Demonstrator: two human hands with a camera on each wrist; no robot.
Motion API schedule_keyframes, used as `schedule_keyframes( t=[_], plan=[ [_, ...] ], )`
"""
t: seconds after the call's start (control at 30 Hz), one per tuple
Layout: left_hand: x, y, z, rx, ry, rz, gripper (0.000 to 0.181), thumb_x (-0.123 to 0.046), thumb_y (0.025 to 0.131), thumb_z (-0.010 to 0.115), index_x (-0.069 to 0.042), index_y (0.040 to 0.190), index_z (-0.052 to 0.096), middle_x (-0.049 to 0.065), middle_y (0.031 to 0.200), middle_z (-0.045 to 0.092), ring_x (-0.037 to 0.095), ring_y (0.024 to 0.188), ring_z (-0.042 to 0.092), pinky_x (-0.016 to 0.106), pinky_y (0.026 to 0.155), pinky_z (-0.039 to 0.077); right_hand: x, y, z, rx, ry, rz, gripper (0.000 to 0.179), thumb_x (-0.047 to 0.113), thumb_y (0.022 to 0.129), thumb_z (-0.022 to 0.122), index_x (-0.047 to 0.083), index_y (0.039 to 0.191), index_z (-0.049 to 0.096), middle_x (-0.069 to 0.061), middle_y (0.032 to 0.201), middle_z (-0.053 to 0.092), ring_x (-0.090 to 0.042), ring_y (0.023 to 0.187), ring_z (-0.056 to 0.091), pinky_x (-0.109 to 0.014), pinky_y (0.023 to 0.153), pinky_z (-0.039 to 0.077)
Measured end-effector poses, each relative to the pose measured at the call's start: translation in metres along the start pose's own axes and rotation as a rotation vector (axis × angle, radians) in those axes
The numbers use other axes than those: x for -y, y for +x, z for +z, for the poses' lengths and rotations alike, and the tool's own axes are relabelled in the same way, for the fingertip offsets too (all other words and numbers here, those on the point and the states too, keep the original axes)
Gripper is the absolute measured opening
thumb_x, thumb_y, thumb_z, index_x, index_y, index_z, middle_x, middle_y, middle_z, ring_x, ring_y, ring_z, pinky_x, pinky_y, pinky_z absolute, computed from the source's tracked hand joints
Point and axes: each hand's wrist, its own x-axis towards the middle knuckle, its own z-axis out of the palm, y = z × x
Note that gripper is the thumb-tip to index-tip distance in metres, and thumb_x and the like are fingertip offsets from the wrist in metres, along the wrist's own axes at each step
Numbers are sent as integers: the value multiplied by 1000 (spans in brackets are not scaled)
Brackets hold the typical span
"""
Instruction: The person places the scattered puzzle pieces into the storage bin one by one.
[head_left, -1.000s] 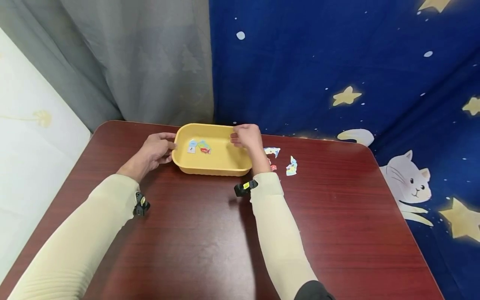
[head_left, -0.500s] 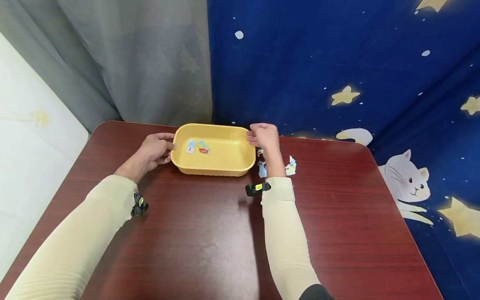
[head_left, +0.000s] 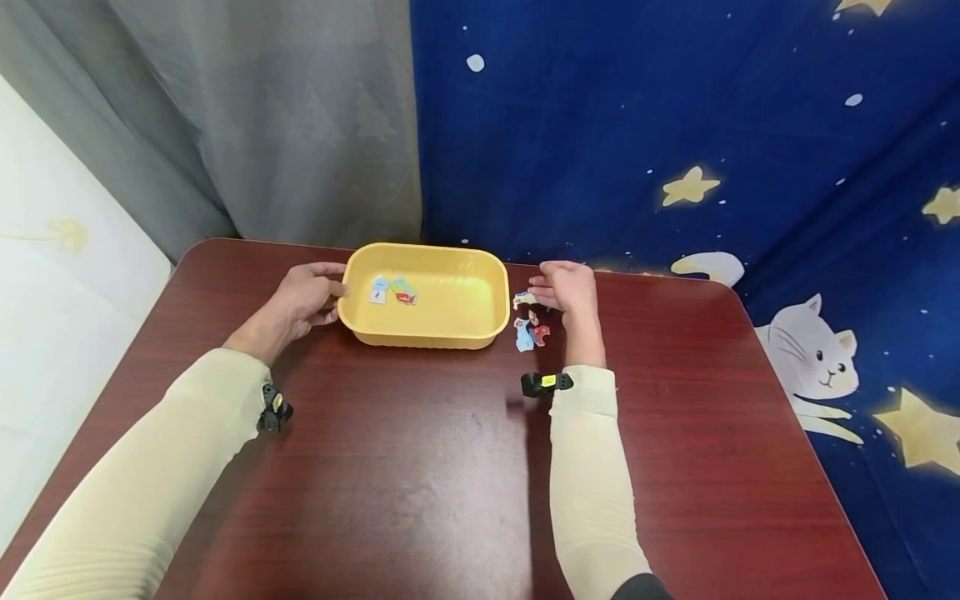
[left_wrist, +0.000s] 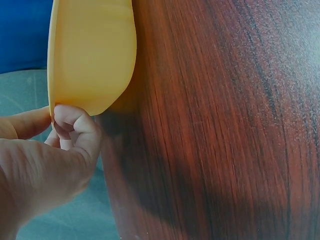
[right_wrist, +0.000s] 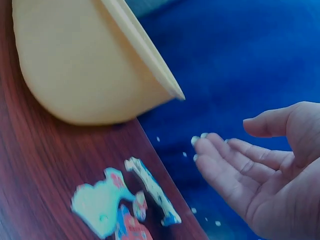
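And there goes the right hand (head_left: 572, 290), clear of the yellow tray (head_left: 424, 341) and out over the table (head_left: 450, 458) on its right: that is the big change. It comes away with nothing in it, its fingers side by side and gently bent, the thumb standing apart, so this looks like a move from the tray to the loose pieces. Across at the other end, the left hand (head_left: 296, 300) pinches the tray's left rim between thumb and curled fingers, which seems enough to steady it. Inside the tray, left of the middle, lie a blue-and-white piece (head_left: 378, 291) and, right beside it, a green-and-red piece (head_left: 405, 292), possibly two overlapping. Now hold it against a second ago: the right hand is over the tray's right end then, at the right rim half a second later, and now wholly beyond it. That shift uncovers a light-blue piece (head_left: 524, 335), a red piece (head_left: 539, 335) and a small piece (head_left: 533, 317) just outside the tray, with a pale patterned piece (head_left: 524, 299) near the fingertips. The scrap showing farther right earlier is hidden now, while the tray's contents and the left hand's pinch look unchanged.
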Motion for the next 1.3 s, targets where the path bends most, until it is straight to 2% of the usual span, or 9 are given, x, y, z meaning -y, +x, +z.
schedule_keyframes(
  t=[0.17,0.4,0.6,0.8,0.97,1.0,1.1,1.23,1.3],
  plan=[
    [0,0,0,1,-5,6,49,-11,98,49,-12,146,40,7,92,55,10,60,52,21,56,50,-6,-3,-15,-12,-31,29,36,17,97,56,-3,126,59,-26,115,65,-25,83,72,-34,78,58],
    [1,0,0,12,-14,-9,49,-11,98,50,-11,146,40,5,87,55,11,61,52,22,56,50,-17,-7,-35,-51,-64,50,34,14,94,60,-4,123,62,-18,96,69,-17,71,71,-29,73,58],
    [1,1,2,15,-19,-2,49,-11,98,50,-11,146,40,4,83,56,11,60,52,22,56,50,-26,-14,-50,-110,-121,41,29,12,90,63,-4,114,67,-22,104,69,-13,69,70,-28,72,58],
    [1,1,0,4,-7,-3,49,-12,98,51,-11,146,40,6,87,55,11,61,52,22,56,50,-33,-16,-59,-136,-121,64,16,6,87,65,-3,98,71,-8,74,67,-9,57,62,-22,62,56],
    [0,0,-1,7,0,-1,49,-14,99,50,-12,147,39,7,93,55,11,61,52,22,57,50,-39,-12,-62,-153,-186,104,19,10,88,68,-1,103,70,2,67,60,-4,51,51,-18,56,47],
    [0,-1,-2,6,1,1,49,-14,99,50,-12,147,39,8,94,54,11,61,53,22,57,50,-40,-11,-62,-155,-206,109,21,11,87,68,-2,104,70,3,67,59,-5,51,49,-17,54,45],
    [0,-1,-3,3,0,2,49,-14,99,50,-12,147,39,7,95,54,11,61,53,22,57,50,-44,-9,-62,-167,-286,116,27,13,86,70,-1,109,70,-4,87,64,-9,60,49,-19,57,44],
    [0,-1,-2,9,-5,-4,50,-14,99,51,-12,147,39,5,90,55,11,61,53,22,57,50,-51,-9,-62,-193,-387,112,36,12,83,71,-1,117,68,-15,120,62,-19,89,55,-22,67,45],
    [0,0,-1,14,-9,-4,50,-14,99,51,-12,147,39,5,89,55,10,61,53,22,57,50,-54,-10,-62,-212,-428,111,38,13,82,72,0,118,67,-17,123,61,-25,102,54,-25,70,46]
  ],
)
